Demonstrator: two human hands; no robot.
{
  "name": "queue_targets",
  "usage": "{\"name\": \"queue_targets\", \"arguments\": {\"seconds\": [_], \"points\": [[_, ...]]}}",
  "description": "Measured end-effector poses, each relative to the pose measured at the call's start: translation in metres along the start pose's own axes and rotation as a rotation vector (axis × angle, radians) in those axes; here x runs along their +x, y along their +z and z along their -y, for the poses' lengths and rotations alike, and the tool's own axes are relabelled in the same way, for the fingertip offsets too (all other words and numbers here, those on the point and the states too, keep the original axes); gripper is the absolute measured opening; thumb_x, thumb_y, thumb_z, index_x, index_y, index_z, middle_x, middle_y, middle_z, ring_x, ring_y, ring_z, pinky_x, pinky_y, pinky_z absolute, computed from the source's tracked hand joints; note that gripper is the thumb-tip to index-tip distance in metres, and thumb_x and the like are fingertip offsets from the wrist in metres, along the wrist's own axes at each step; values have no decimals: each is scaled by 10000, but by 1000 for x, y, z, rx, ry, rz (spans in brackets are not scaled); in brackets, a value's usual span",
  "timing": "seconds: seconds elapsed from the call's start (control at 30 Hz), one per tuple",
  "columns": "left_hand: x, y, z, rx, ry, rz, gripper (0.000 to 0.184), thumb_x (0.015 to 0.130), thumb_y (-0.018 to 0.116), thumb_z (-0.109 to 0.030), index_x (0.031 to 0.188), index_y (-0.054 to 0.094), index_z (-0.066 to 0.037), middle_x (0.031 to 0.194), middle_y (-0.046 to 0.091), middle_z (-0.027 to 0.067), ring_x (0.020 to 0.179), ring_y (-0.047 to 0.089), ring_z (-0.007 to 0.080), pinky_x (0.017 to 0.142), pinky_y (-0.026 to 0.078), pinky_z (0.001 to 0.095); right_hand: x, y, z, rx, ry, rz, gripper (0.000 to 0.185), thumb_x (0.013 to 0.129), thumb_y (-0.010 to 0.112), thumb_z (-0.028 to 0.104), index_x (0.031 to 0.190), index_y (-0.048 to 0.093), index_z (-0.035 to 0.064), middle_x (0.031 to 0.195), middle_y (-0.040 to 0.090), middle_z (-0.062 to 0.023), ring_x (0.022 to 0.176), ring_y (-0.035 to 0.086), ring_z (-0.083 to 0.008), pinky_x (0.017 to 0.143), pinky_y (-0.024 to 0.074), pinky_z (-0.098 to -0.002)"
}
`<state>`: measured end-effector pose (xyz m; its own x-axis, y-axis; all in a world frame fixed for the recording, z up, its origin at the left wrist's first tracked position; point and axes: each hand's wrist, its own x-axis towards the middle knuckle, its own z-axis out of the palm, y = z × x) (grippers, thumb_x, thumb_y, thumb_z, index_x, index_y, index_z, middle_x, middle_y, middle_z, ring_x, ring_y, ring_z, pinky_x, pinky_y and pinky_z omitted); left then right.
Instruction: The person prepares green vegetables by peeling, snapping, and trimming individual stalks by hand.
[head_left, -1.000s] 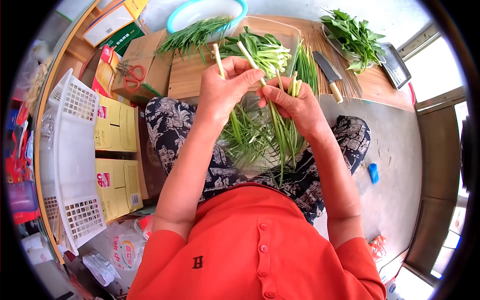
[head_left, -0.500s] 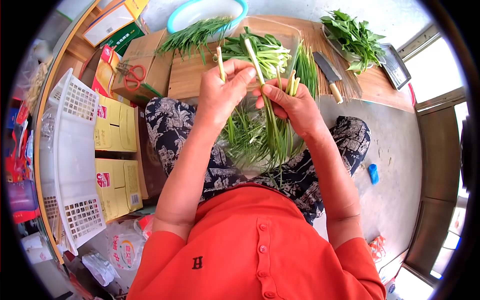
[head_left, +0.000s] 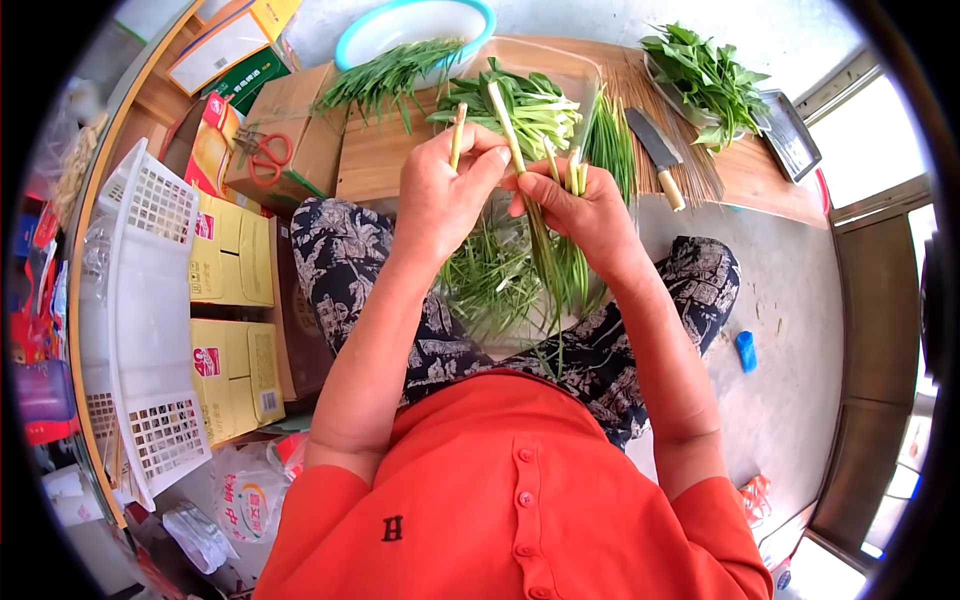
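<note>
My left hand (head_left: 450,185) is closed on a green stalk (head_left: 458,135), whose pale end sticks up above the fingers. My right hand (head_left: 580,205) grips a bunch of green stalks (head_left: 552,255), pale cut ends up and long leaves hanging down. One longer white-ended stalk (head_left: 505,120) rises between the two hands, at the fingertips of both. Below them, a heap of loose green leaves (head_left: 490,275) lies between my knees. Behind the hands, leafy greens with pale stems (head_left: 530,110) rest on the wooden table (head_left: 375,150).
A knife (head_left: 655,145) lies on thin brown sticks (head_left: 690,150) beside chives (head_left: 610,145). Farther right are a plate of leaves (head_left: 700,75) and a dark tray (head_left: 790,135). Left stand a blue-rimmed basin (head_left: 385,22), red scissors (head_left: 265,158), boxes (head_left: 230,250) and a white basket (head_left: 150,320).
The stalk in my left hand has tilted right and its end sits slightly lower. The bunch in my right hand has shifted a little left, with the long stalk now more upright.
</note>
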<state>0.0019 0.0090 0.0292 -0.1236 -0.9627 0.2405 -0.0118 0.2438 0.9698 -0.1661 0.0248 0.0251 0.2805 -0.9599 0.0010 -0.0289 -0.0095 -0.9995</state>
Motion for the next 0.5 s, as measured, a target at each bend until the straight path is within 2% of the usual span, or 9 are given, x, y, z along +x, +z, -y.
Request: {"name": "queue_targets", "arguments": {"seconds": [0.03,0.13,0.23,0.3,0.33,0.37,0.43,0.5], "points": [[0,1,1,0,-4,0,97,863,579,-50,839,610,39,772,648,63,694,630,107,643,498,234,-1,1,2,86,33,52,216,931,552,206,995,657,28,743,637,6,520,375,-16,466,283,-169],[1,3,4,-37,0,-23,100,861,566,-59,825,594,29,754,634,51,700,632,108,631,496,239,0,-1,5,226,105,84,200,933,542,202,991,650,44,723,637,-12,503,375,-21,458,281,-168],[-1,5,0,-70,-43,-32,128,874,586,-104,889,608,21,737,619,26,634,590,84,582,471,232,1,-2,3,345,127,111,212,931,539,210,987,638,31,715,628,-29,479,348,-32,436,252,-172],[-2,7,0,-164,-46,-88,250,895,603,-223,1015,602,-4,766,585,-4,544,425,0,445,277,146,3,-3,9,359,140,116,222,932,534,217,985,633,26,714,623,-35,476,344,-34,430,245,-175],[-1,6,-4,-294,-114,-54,269,888,619,-223,1043,604,-4,711,558,-24,508,379,6,432,248,148,1,-3,10,377,162,122,232,933,529,224,982,629,21,714,617,-41,473,340,-36,425,238,-177],[0,3,-5,-293,-112,-57,269,888,619,-223,1043,604,-4,711,558,-24,508,379,6,432,248,148,2,-3,9,376,161,126,232,933,529,224,982,629,21,714,617,-41,473,340,-36,425,238,-177],[0,-3,-6,-405,-180,93,238,886,620,-193,1037,614,-8,700,556,-33,508,378,3,430,243,151,3,-6,6,441,168,246,247,932,528,234,973,627,11,722,615,-49,479,356,-38,423,243,-176],[1,-4,-6,-382,-173,89,190,882,622,-164,999,627,-15,699,557,-35,509,381,2,430,243,149,4,-5,6,433,167,269,245,935,525,230,968,624,8,727,614,-51,484,366,-40,424,252,-175]]}}
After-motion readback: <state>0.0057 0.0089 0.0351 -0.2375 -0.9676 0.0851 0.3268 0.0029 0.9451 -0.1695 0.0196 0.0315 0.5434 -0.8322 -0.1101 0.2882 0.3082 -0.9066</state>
